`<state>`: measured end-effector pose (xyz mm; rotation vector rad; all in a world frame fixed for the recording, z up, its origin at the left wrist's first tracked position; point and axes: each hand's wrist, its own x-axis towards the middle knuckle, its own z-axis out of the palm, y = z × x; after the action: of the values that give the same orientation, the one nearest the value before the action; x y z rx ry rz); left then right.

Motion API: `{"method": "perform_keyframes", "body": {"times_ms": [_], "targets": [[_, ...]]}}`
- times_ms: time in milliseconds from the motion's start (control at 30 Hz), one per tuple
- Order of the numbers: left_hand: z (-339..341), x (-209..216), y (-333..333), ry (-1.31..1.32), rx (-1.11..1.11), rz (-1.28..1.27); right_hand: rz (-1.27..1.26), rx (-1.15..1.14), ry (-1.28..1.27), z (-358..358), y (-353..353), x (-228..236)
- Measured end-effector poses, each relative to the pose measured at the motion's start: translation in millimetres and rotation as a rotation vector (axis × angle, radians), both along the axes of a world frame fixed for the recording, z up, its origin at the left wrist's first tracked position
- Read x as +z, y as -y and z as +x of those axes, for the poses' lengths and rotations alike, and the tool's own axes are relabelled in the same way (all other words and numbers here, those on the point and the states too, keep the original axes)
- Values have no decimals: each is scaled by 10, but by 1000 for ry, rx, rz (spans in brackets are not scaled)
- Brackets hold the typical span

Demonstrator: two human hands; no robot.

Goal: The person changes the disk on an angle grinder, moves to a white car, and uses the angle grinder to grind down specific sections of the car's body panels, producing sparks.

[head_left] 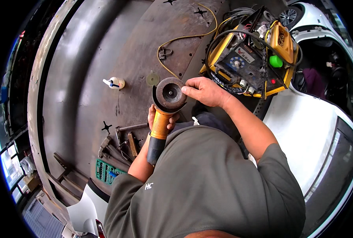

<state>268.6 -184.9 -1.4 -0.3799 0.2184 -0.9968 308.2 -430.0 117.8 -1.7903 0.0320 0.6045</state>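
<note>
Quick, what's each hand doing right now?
Left hand: closed around the orange angle grinder body.
Right hand: fingertips on the rim of the grinder's disc.

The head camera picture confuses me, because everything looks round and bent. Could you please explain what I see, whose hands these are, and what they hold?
The camera sits on a person's head and looks down, and its wide lens bends the edges. The left hand grips the orange handle of an angle grinder. The right hand has its fingers on the grinder's round disc. On the metal floor plate lie a white bottle, a loose disc, hammers, a green socket set and a yellow welding machine.
</note>
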Motion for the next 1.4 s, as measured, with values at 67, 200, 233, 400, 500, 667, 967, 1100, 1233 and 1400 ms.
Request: {"method": "perform_keyframes", "body": {"times_ms": [67, 200, 233, 400, 500, 667, 967, 1100, 1233, 1400], "targets": [[-31, -30, -32, 5, -5, -29, 23, -5, 6, -24, -51, -86], [-44, -56, -120, 15, 3, -60, -13, 9, 0, 22, -143, -92], [-46, -56, -141, 14, 0, -63, -31, 26, -23, 41, -169, -50], [-58, -17, -201, -8, 20, -59, -76, 49, -28, 110, -285, 104], [-63, -30, -190, -2, 34, -53, -94, 57, -5, 109, -296, 109], [-86, -70, -194, 20, 30, -64, -134, 57, -9, 88, -302, 123], [-74, -21, -145, 43, 32, -63, -123, 20, -52, 28, -267, 241], [-47, -5, -130, 39, 27, -112, -95, -127, -110, -36, -121, 227], [-39, -72, -123, 31, 22, -137, -7, -295, -88, -127, 178, 208], [-31, -69, -114, 23, -1, -93, 86, -360, 216, -172, -189, 496]]}}
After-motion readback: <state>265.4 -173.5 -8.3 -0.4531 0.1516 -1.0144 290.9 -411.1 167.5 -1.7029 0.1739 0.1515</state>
